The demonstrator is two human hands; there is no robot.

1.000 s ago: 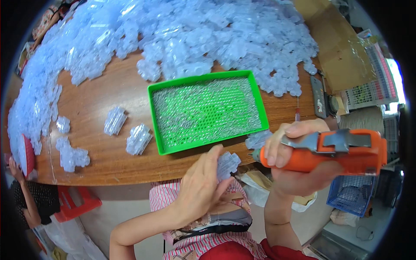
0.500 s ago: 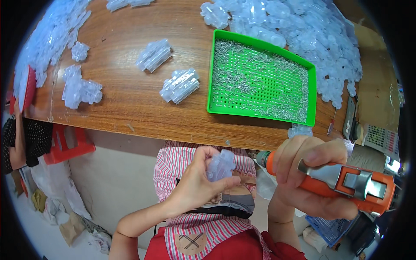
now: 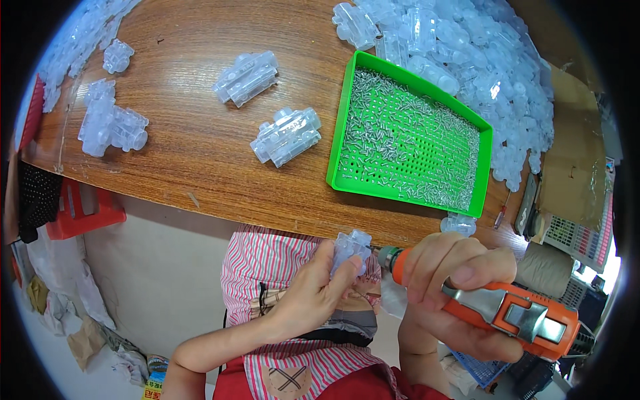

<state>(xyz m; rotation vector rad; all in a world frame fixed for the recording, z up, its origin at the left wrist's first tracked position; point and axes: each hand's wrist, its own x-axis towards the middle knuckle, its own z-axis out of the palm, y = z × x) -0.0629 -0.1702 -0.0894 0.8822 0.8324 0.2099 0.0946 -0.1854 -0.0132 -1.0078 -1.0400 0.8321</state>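
Observation:
My left hand (image 3: 313,290) grips a small clear plastic part (image 3: 351,249) just below the wooden table's near edge, over my striped apron. In my right hand (image 3: 453,287) is an orange electric screwdriver (image 3: 513,313), its tip pointing left and touching the clear part. Above the hands, a green perforated tray (image 3: 347,140) on the table holds several small metal screws.
The wooden table (image 3: 193,147) carries clear plastic parts: two (image 3: 287,137) (image 3: 245,78) near the middle, more at the left (image 3: 110,127), a big heap at the back right (image 3: 480,60). One part (image 3: 459,225) lies by the tray's near corner. A red stool (image 3: 80,213) stands left.
The view has tilted down, so table and tray sit higher. My hands stay together, the screwdriver tip has closed onto the clear part and both sit lower, over my lap.

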